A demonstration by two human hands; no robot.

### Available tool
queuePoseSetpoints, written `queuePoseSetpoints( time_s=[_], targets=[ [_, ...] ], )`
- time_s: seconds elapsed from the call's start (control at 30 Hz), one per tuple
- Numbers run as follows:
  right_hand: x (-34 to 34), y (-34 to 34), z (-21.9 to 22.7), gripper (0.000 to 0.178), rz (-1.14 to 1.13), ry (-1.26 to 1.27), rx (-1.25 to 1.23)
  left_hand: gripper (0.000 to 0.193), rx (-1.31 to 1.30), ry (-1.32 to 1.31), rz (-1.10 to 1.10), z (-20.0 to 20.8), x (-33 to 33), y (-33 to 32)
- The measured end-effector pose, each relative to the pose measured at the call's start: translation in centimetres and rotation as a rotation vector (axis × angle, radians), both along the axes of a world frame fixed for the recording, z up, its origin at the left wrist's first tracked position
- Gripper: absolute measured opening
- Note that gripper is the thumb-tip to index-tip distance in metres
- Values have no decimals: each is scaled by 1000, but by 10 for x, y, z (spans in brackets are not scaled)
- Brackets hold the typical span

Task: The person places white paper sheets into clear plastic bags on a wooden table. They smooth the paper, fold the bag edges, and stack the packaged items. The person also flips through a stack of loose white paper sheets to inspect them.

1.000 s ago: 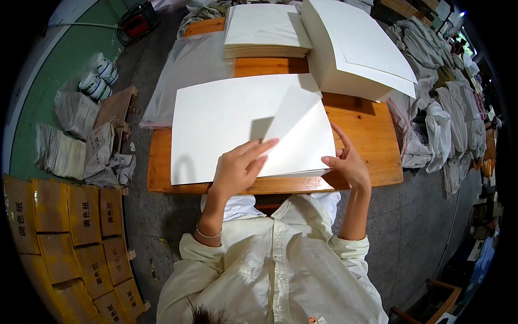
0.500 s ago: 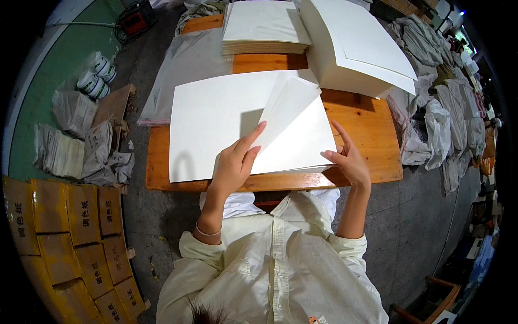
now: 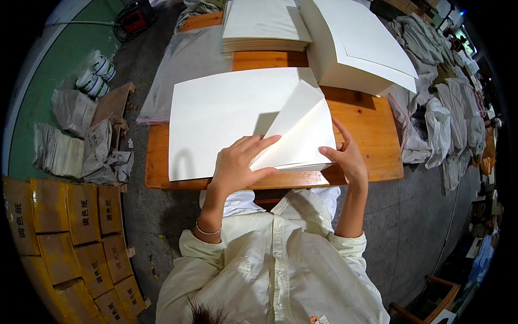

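A thin stack of large white paper sheets (image 3: 216,108) lies on the wooden table in front of me. Its top sheets are turned back on the right into a slanting flap (image 3: 298,102). My left hand (image 3: 237,164) rests at the flap's lower end, fingers and thumb spread on the paper. At the stack's near right corner, my right hand (image 3: 349,159) has its thumb on top of the sheets and its fingers along the right edge, gripping them. The undersides of those fingers are hidden.
Beyond the sheets stand a paper stack (image 3: 264,21) and a taller one (image 3: 359,43) on the wooden table (image 3: 372,135). Clear plastic bags (image 3: 186,65) lie at its left. Cardboard boxes (image 3: 83,213) are piled on the left floor; grey cloth bundles (image 3: 421,43) line the right.
My left hand has moved slightly right and its thumb now reaches lower. The turned-back flap has shifted right and widened. My right hand has stayed nearly in place at the corner.
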State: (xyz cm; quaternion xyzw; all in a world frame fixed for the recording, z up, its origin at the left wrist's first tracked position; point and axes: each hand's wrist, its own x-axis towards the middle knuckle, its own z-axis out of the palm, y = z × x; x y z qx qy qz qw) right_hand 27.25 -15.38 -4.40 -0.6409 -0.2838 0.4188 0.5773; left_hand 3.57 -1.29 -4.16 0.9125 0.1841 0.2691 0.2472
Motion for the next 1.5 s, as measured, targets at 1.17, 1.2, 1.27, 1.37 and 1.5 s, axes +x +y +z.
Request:
queuePoseSetpoints(
  time_s=[1.17,1.2,1.27,1.37,1.5],
  targets=[
    [13,-10,-8,102,99,191,105,48,-108,-146,30,-8,-3,4],
    [13,-9,-8,103,94,173,91,51,-90,-124,10,-7,-2,2],
    [12,-8,-8,103,83,136,73,57,-51,-87,-10,-6,-1,0],
    [10,-6,-8,103,60,107,60,66,1,-62,-16,-2,-1,1],
    [5,-3,-4,103,32,-9,1,68,31,-59,-7,-5,0,1]
  ],
)
